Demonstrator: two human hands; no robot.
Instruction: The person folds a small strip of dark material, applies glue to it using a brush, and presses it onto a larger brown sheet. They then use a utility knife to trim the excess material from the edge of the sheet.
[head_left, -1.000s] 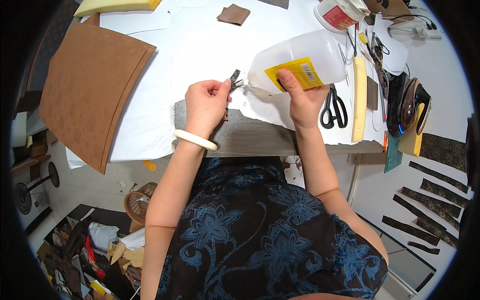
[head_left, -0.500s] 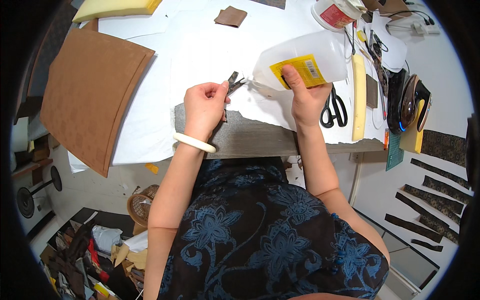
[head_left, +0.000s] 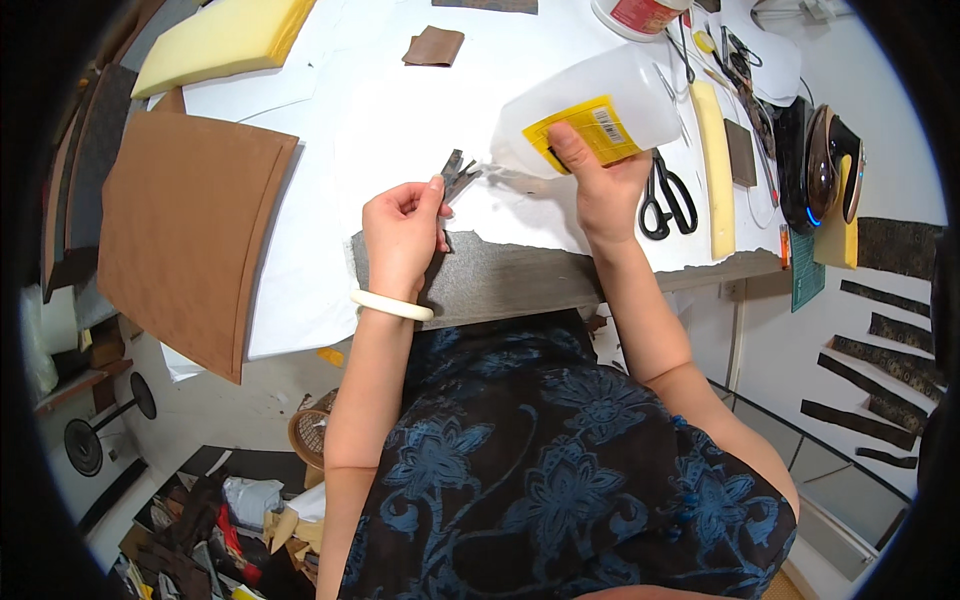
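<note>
My left hand [head_left: 402, 232], with a cream bangle [head_left: 392, 305] at its wrist, pinches a small dark strip [head_left: 455, 180], whose ends fork apart beyond my fingertips. The strip's material is too small to make out. My right hand [head_left: 612, 190] is wrapped round a translucent plastic bottle [head_left: 640, 95] with a yellow label. The bottle is tipped on its side, its narrow tip pointing left, close to the strip; whether they touch I cannot tell. Just right of my right hand lie black-handled scissors [head_left: 667, 200], their blades hidden behind the bottle and hand.
White paper [head_left: 390, 120] covers the table, torn along its grey front edge [head_left: 500, 275]. A large brown panel [head_left: 195, 225] and yellow foam [head_left: 220, 45] lie left. A folded brown piece [head_left: 435, 47] lies at the back. An iron [head_left: 828, 170] stands right, beside a pale yellow bar [head_left: 712, 170].
The whole view has shifted slightly. Both hands keep their grips, and the bottle's tip remains beside the strip, which has turned a little in my left fingers.
</note>
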